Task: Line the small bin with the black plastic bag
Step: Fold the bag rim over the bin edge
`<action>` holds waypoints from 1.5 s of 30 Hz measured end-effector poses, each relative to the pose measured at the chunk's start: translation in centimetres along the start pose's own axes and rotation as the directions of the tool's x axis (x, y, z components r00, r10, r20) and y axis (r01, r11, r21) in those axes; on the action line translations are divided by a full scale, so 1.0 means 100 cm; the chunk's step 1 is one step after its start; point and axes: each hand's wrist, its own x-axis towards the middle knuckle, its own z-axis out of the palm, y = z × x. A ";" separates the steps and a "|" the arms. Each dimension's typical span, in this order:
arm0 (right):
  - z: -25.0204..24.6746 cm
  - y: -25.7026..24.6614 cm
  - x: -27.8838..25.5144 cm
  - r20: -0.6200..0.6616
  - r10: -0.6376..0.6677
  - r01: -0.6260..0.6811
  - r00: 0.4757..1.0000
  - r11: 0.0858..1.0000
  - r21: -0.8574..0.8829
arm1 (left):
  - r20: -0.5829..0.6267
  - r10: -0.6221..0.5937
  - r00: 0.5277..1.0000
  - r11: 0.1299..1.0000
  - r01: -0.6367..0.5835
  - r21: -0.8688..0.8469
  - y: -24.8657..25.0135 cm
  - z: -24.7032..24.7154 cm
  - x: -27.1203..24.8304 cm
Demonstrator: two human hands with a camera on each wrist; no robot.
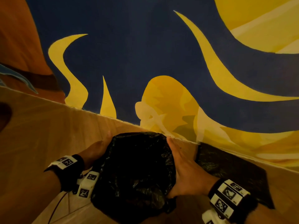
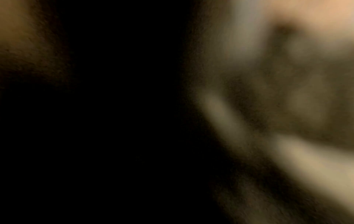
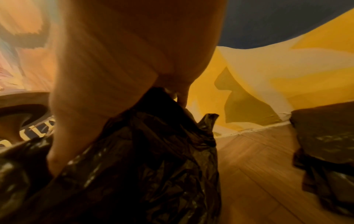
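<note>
A crinkled black plastic bag (image 1: 137,167) is draped over an upright form on the wooden floor; the small bin itself is hidden under it. My left hand (image 1: 97,149) lies along the bag's left side with its fingers stretched toward the wall. Flat against the right side is my right hand (image 1: 182,168), fingers straight and thumb low against the plastic. The right wrist view has the right hand (image 3: 124,60) pressing on the black plastic bag (image 3: 143,166). The left wrist view is dark and blurred.
A blue and yellow painted wall (image 1: 145,62) meets the wooden floor (image 1: 40,126) just behind the bag. Another dark crinkled object (image 1: 226,167) lies on the floor to the right, close to the wall. A thin cable (image 1: 56,206) trails at lower left.
</note>
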 end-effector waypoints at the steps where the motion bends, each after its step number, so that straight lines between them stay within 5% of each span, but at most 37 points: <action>1: 0.001 0.001 -0.001 -0.005 0.010 -0.010 1.000 0.998 0.059 | 0.016 0.034 0.999 0.999 -0.035 0.040 -0.002 -0.004 -0.001; 3: 0.003 0.005 -0.004 0.027 0.039 -0.043 0.999 0.985 0.168 | 0.137 0.187 0.973 0.977 -0.199 0.081 -0.001 -0.018 -0.015; 5: 0.004 0.010 -0.010 0.088 0.048 -0.069 0.995 0.965 0.251 | 0.323 0.257 0.911 0.857 -0.369 0.360 -0.002 -0.035 -0.024; 7: 0.003 0.016 -0.013 0.146 0.060 -0.105 0.988 0.941 0.322 | 0.481 0.125 0.868 0.645 -0.439 0.625 -0.006 -0.040 -0.030; 10: 0.006 0.024 -0.014 0.181 0.064 -0.133 0.981 0.908 0.397 | 0.602 0.038 0.798 0.649 -0.478 0.593 -0.021 -0.036 -0.029; 13: 0.004 0.026 -0.015 0.189 0.099 -0.184 0.977 0.837 0.515 | 0.463 0.307 0.832 0.616 -0.544 0.570 -0.030 -0.028 -0.029; 17: -0.004 0.029 -0.024 0.272 0.118 -0.273 0.955 0.707 0.652 | 0.385 0.520 0.763 0.524 -0.640 0.562 -0.050 -0.030 -0.016; 21: 0.014 0.024 -0.024 0.317 0.108 -0.244 0.942 0.869 0.431 | 0.281 0.625 0.728 0.497 -0.649 0.576 -0.077 -0.025 -0.002; 25: 0.048 0.021 -0.019 0.058 0.052 -0.062 0.997 0.977 0.202 | 0.194 0.698 0.689 0.405 -0.604 0.687 -0.092 -0.015 0.008; 28: 0.057 0.026 -0.013 -0.124 0.085 -0.045 0.989 0.954 0.297 | 0.218 0.719 0.659 0.342 -0.609 0.715 -0.097 -0.010 0.011; 34: 0.050 0.046 -0.007 -0.222 0.107 -0.074 0.969 0.986 0.150 | 0.171 0.673 0.720 0.363 -0.522 0.772 -0.099 -0.027 0.020; 39: 0.028 0.042 -0.011 -0.100 0.179 -0.170 0.979 0.981 0.093 | 0.160 0.397 0.904 0.702 -0.412 0.581 -0.070 -0.078 -0.031; 41: 0.026 0.044 -0.008 -0.094 0.163 -0.156 0.982 0.985 0.074 | 0.260 0.350 0.900 0.762 -0.435 0.480 -0.054 -0.083 -0.063; 45: 0.030 0.044 0.001 0.028 0.128 -0.127 0.991 0.991 -0.046 | 0.432 0.334 0.838 0.716 -0.524 0.462 -0.045 -0.049 -0.075</action>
